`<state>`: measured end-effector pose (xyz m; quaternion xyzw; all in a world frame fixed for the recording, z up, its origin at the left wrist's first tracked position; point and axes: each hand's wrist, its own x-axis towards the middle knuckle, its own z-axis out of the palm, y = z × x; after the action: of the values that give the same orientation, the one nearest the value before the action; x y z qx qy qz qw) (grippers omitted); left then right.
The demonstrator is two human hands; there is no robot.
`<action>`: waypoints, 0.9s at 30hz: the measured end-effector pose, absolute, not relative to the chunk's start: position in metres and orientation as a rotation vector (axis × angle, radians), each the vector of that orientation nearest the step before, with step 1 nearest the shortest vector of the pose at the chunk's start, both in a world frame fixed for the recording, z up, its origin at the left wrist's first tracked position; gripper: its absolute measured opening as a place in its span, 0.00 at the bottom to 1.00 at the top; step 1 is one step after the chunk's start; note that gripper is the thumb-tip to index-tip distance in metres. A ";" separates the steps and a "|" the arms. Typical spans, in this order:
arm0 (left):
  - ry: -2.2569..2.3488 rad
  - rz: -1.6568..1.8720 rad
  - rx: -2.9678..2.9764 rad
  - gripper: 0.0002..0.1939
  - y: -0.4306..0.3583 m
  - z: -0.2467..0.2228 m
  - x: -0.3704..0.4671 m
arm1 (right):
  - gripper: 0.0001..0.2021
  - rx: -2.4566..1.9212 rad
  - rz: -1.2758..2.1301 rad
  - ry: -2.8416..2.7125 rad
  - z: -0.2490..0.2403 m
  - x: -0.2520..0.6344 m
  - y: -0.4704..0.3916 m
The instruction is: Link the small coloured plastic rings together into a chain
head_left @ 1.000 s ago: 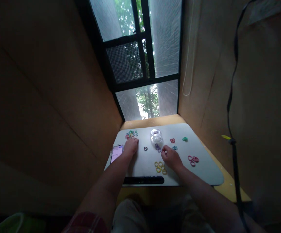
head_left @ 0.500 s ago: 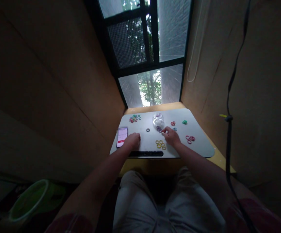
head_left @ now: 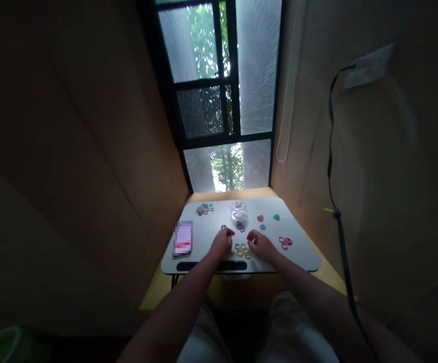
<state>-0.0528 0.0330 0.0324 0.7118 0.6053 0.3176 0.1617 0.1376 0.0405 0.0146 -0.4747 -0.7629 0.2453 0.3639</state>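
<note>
On a white lap desk (head_left: 207, 242), several small coloured rings, like hair ties, lie in groups. My left hand (head_left: 222, 244) is closed, fingertips together, beside a dark ring (head_left: 224, 227) that it partly covers. Across a small gap, my right hand (head_left: 261, 245) has its fingers curled in a pinch; whatever either hand holds is too small to make out. Yellow rings (head_left: 242, 250) lie between and just below the hands. Purple rings (head_left: 240, 227) sit before a clear plastic container (head_left: 238, 214). Blue rings (head_left: 263, 227) are just beyond my right hand.
Mixed rings (head_left: 203, 209) are heaped at the back left, above a phone (head_left: 183, 238). Red rings (head_left: 260, 218), green rings (head_left: 276, 217) and pink rings (head_left: 286, 243) lie to the right. A dark cable (head_left: 339, 242) hangs at the right; a window stands behind.
My left hand has moved right and forward from near the phone toward the dark ring. My right hand has drawn back from the purple rings. The camera view has tilted up.
</note>
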 end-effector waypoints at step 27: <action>1.475 1.217 1.915 0.10 0.038 0.008 -0.022 | 0.14 -1.287 0.479 -1.962 0.004 0.116 0.038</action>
<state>-0.0221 0.0379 0.0080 0.6909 0.5322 0.4390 0.2160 0.1158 0.0381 0.0041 -0.5003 -0.7629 0.1863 0.3646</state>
